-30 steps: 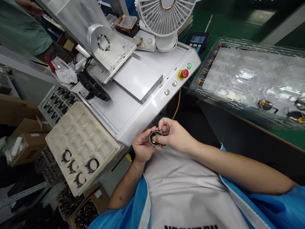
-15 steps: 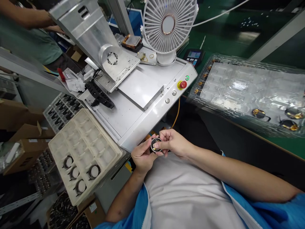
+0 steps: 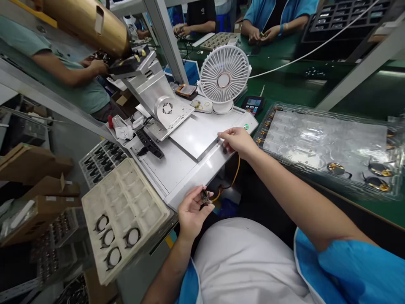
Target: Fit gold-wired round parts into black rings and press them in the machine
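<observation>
My left hand (image 3: 192,213) grips a small round dark watch case (image 3: 205,196) between thumb and fingers, tilted so that its edge faces me. It is in front of the white machine's (image 3: 177,185) front edge. My right hand (image 3: 238,141) is over the machine's sloping front panel, beside the flat metal plate (image 3: 194,137). Thumb and forefinger look pinched together, the other fingers curled; whatever is between them is too small or hidden to make out. That hand covers the red stop button. A green-lit button (image 3: 246,126) shows just beyond it.
A cream tray (image 3: 136,198) with several round watch cases (image 3: 132,237) lies at left, near a clear tray of black parts (image 3: 103,158). A white fan (image 3: 224,78) stands behind the machine. Stacked clear trays (image 3: 316,139) are at right. Other people work beyond.
My right hand has left the watch case and moved up and forward to the machine's front panel. My left hand keeps the case, now turned edge-on. The view has tilted up, showing more people.
</observation>
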Motion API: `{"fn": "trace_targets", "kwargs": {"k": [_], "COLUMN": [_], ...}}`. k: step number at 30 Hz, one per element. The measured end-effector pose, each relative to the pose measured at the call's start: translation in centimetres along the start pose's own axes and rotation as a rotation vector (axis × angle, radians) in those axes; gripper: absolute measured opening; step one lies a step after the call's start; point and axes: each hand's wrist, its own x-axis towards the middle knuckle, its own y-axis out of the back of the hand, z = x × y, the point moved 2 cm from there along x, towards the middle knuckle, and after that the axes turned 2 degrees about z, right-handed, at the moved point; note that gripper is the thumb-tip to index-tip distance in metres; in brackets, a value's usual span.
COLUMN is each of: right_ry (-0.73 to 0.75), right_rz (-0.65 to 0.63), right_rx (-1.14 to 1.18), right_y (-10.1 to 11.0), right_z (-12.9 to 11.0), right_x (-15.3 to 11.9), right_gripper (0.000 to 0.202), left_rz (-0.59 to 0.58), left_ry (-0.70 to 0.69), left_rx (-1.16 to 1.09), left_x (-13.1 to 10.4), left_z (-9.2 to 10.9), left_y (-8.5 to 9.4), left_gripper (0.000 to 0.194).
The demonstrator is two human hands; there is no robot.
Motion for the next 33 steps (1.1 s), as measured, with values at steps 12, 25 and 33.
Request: {"fn": "trace_targets", "kwargs": {"k": [12,25,33], "right_ry": [0.117,0.034,-0.062], "right_rz": [-0.375,-0.509,-0.575], "right_rx": [-0.004,-0.131,-0.062], "right_y": [-1.0,-1.7,-1.6], "right_z": [2.2,5.2,5.6], "right_x": [-7.6,-12.3,-12.4], "right_gripper": [0.035,0.042,0.042], "left_rz": [0.028,-0.010,-0.001], "left_ry": [-0.187,-0.213,-0.238], "left_rx": [0.419,0.512,0.545], "left_x": [-0.7,-0.9,-0.8], "left_z": [0.4,0.5,0.8], "left_y": [-0.4,-0.7,-0.9], "left_gripper": [0.090,0.083,0.081]}}
